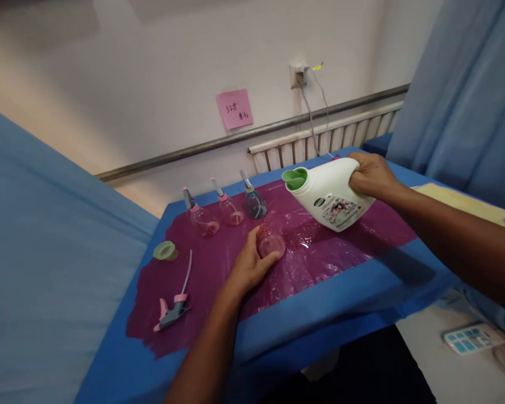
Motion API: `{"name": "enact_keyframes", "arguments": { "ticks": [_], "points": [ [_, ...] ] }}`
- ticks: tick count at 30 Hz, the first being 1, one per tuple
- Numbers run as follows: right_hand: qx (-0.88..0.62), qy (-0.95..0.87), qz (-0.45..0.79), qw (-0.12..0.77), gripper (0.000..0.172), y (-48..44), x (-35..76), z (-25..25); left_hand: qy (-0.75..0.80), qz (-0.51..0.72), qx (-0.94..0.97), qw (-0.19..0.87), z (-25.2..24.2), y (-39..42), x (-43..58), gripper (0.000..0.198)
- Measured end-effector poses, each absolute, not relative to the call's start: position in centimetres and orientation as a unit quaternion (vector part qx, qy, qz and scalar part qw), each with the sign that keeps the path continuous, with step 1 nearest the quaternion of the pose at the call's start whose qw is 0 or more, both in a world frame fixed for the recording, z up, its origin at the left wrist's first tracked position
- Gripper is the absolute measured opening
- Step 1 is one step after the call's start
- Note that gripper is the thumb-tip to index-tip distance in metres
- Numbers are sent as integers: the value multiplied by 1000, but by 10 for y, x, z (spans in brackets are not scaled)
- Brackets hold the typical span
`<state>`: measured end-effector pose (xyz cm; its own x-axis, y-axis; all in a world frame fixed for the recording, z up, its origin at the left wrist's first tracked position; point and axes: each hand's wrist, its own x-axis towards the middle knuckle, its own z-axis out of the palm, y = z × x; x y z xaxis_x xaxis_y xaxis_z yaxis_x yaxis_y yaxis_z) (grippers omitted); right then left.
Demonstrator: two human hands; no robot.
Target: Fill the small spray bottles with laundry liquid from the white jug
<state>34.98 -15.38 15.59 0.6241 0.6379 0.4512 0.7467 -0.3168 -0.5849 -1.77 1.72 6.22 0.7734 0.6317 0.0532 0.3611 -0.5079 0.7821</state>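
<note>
Good setup for a pour, imo. The left hand (251, 261) has its grip wrapped round the open pink bottle (272, 247), out in the middle of the counter (311, 308), well in from the near edge. Keep it there, neck straight up, thumb low so it's clear of drips. The right hand (372, 177) is gripping the white jug (332, 193) by its handle end, tilted, over toward the counter's far edge. Its green spout (295, 179) points at the bottle but isn't over the neck, so I'd line those up first, then tip slowly. That neck's narrow; rushing probably means dribbles on the purple sheet (212, 264). The spray head (174, 311) and green cap (166, 251) are fine by the left edge, out of the way.
</note>
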Motion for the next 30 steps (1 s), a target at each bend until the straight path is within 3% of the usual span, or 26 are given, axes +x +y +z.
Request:
{"name": "enact_keyframes", "arguments": {
  "ticks": [6,10,21,30],
  "points": [
    [-837,-478,-95,248,31,-140,342,157,300,164,845,410,62,14,-18,99],
    [-855,-475,-122,169,35,-135,336,159,273,169,847,423,57,19,-17,100],
    [-857,-474,-133,155,35,-122,325,157,365,216,808,410,61,10,-17,95],
    [-852,-476,-133,173,31,-119,331,151,357,294,809,364,106,7,-41,79]
  ]
}}
